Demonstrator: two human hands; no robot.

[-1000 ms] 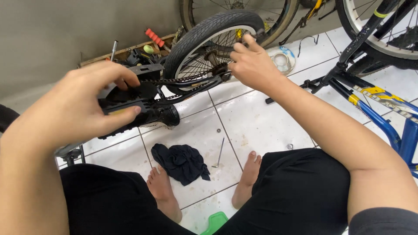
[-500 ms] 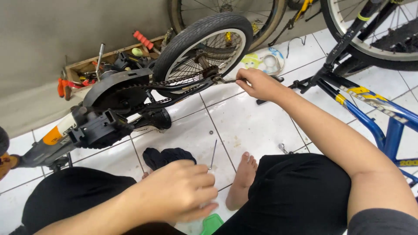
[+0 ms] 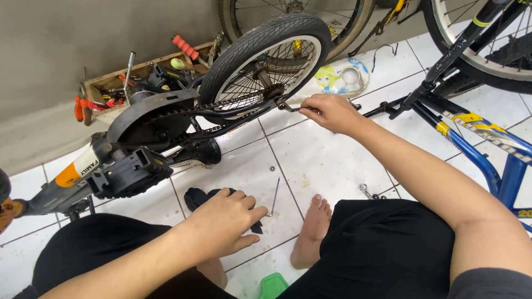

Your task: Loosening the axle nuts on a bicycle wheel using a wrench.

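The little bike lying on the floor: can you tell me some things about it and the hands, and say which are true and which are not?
1. The right hand holds a metal tool at the middle of the small wheel. True.
2. The left hand is gripping the black pedal. False: it is down by the dark cloth on the tiles, apart from the pedal.
3. The person wears shoes. False: a bare foot shows on the floor.
4. A wooden box of tools stands by the wall. True.
5. The chain is lying loose on the tiles. False: it runs along the bike to the wheel.
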